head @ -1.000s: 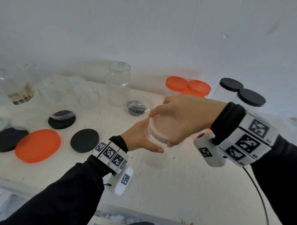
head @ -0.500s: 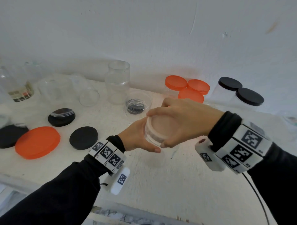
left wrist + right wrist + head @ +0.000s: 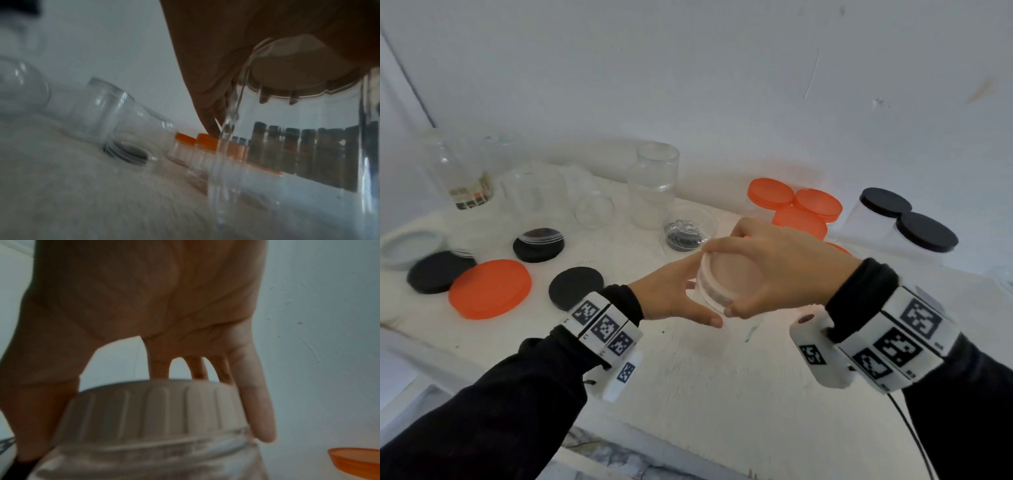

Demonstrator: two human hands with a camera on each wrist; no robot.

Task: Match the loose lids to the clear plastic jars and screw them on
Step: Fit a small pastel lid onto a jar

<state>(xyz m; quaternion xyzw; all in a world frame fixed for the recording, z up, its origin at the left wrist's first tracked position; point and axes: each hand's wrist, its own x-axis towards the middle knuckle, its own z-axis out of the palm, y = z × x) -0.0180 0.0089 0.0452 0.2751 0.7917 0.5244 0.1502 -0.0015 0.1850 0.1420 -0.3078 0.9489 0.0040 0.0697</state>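
A: Gripping the ribbed white plastic lid from above, right hand has fingers curled round its rim, lid sitting on the clear plastic jar, mid-counter.

B: Left hand?

A: Fingers straight against the jar's left side. Loose flat orange lid, round black lid lie left.

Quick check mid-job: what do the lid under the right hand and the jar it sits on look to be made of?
White lid: opaque, matte, looks like moulded plastic; vertical grip ribs run round its skirt. Clear jar: transparent and glossy, other jars show through its wall; likely thin plastic, though glass cannot be ruled out by look alone. The right hand grips the lid.
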